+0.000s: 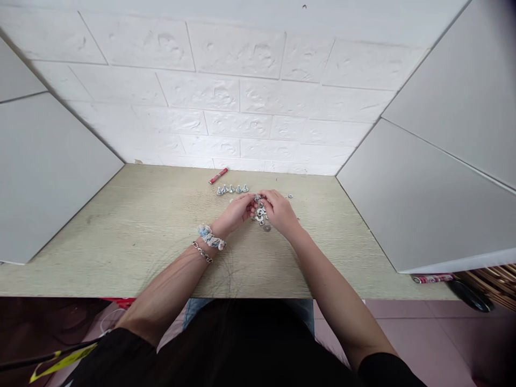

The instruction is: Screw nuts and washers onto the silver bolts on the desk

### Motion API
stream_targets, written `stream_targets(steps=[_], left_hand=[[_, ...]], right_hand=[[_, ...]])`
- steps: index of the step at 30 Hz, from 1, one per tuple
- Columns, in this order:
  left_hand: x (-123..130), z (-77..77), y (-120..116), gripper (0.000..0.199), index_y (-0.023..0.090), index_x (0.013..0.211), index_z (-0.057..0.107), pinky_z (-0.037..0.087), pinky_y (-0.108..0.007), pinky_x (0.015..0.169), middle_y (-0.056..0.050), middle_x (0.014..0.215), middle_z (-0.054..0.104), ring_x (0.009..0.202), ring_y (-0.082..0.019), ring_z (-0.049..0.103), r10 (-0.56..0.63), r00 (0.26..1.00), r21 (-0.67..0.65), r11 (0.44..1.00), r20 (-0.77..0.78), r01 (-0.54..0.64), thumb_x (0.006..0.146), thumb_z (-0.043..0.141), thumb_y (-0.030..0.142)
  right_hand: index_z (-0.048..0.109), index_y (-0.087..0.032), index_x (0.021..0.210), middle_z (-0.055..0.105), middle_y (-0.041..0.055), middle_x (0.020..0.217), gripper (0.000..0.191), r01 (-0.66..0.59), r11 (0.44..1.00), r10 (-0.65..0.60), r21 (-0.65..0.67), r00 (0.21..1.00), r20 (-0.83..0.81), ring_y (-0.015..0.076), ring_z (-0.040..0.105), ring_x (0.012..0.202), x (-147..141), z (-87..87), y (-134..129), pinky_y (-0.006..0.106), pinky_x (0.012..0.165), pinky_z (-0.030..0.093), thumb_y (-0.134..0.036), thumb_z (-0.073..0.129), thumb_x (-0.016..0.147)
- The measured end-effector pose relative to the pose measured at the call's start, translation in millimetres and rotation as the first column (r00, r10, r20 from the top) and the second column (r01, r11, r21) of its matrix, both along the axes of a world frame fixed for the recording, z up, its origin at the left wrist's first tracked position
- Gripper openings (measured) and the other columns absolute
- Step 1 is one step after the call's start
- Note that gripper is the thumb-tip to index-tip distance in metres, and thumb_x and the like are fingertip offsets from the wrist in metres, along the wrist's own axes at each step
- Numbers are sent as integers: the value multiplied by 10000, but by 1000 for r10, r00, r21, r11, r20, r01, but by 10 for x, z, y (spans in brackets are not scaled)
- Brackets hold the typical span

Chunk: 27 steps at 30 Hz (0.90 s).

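My left hand (pixel 238 210) and my right hand (pixel 279 213) meet over the table, fingers curled in. Between their fingertips is a small metal fastener (pixel 257 198), partly covered by the fingers, so its exact kind is unclear. Just below it lies a loose pile of metal washers (pixel 260 212) and nuts, partly hidden by my fingers. A flat grey washer (pixel 266 228) rests at the pile's near edge. To the left of the hands, several bolts (pixel 231 188) stand upright on their heads in a row, washers around their bases.
A red tube (pixel 218 176) lies behind the bolts, near the white brick-patterned wall (pixel 217 123). One small nut (pixel 290 196) sits right of my right hand. Grey panels (pixel 435 188) flank the wooden table (pixel 141 226). At the right front edge are another red tube (pixel 433 278) and a black object (pixel 471 294).
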<state>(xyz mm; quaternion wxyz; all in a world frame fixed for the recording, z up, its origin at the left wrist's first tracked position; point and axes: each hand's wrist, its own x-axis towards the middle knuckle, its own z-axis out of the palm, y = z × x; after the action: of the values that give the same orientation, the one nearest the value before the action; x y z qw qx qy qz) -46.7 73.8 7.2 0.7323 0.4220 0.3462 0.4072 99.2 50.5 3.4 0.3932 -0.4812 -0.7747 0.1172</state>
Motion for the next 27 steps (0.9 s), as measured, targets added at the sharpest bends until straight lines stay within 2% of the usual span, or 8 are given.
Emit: stream_targets(steps=[5, 10, 18, 27], left_hand=[[0, -9, 4, 221, 141, 764, 570, 358, -173, 484, -8, 657, 524, 526, -66, 443, -15, 1000, -31, 999, -4, 15, 909, 438, 245], [2, 14, -22, 201, 133, 742, 558, 341, -191, 495, -16, 654, 523, 528, -67, 436, -53, 997, 14, 998, -52, 54, 896, 450, 204], [3, -14, -17, 83, 192, 792, 561, 381, -194, 504, 11, 621, 521, 521, -85, 471, -34, 978, 159, 985, -207, 68, 809, 482, 211], [-6, 81, -46, 93, 150, 777, 542, 379, -192, 502, 17, 616, 495, 525, -77, 460, -30, 931, 337, 927, -364, 162, 797, 473, 210]], right_hand=[[572, -194, 1107, 596, 80, 1025, 316, -2, 1000, 2, -4, 1000, 4, 198, 547, 968, -1, -2, -6, 333, 869, 431, -164, 348, 887], [577, -196, 1122, 587, 87, 1069, 358, -28, 999, 29, -21, 999, 21, 200, 543, 990, -4, -1, -9, 335, 876, 436, -120, 338, 867], [586, -204, 1116, 590, 82, 1058, 352, -20, 999, 20, -48, 1000, 4, 201, 547, 977, -5, 22, -20, 338, 879, 433, -136, 342, 873], [592, -196, 1074, 592, 82, 1022, 328, -9, 1000, 9, -27, 1000, -21, 198, 543, 951, -2, 12, -12, 333, 853, 429, -149, 337, 872]])
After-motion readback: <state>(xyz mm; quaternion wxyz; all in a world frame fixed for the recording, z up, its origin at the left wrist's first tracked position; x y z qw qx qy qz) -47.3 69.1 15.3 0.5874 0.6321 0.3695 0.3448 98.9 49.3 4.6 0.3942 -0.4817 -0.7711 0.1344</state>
